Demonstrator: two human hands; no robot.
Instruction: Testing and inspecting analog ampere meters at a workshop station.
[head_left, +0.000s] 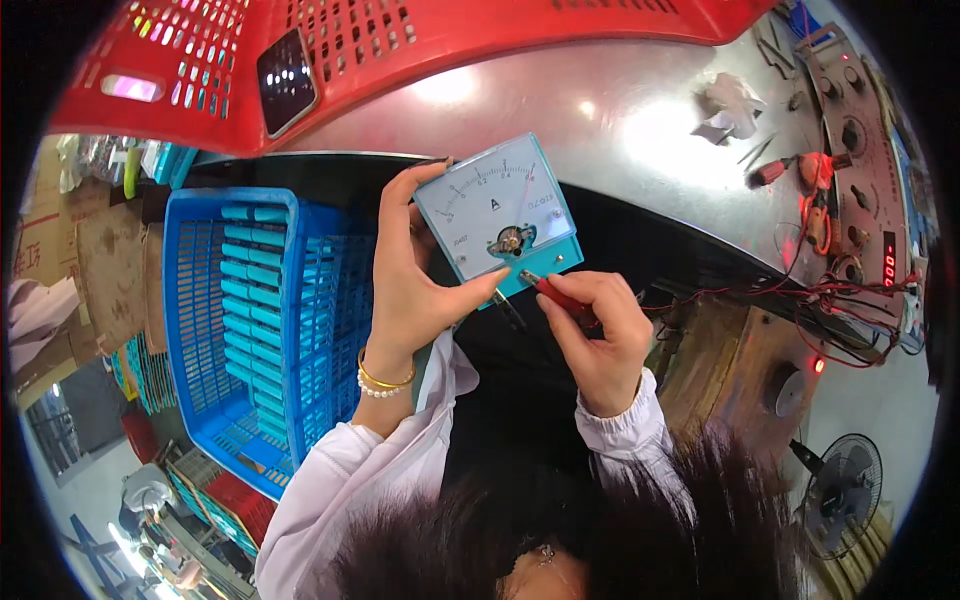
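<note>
An analog ammeter (485,215) with a white scale face and a teal base is held up, tilted, in my left hand (410,285). The fingers of that hand wrap its left edge, and the thumb presses near the lower edge, next to a black clip (511,314). My right hand (610,335) pinches a red test clip (565,300), its metal tip at the teal base by a terminal. Whether the tip grips the terminal or only touches it, I cannot tell. The meter's needle lies toward the scale's right end.
On the left, a blue crate (295,330) holds rows of teal meter bases. A red basket (370,75) with a phone (287,82) against it stands beyond the metal table (600,105). Red wires lead right to a power supply (865,170). Pliers (818,215) lie beside it.
</note>
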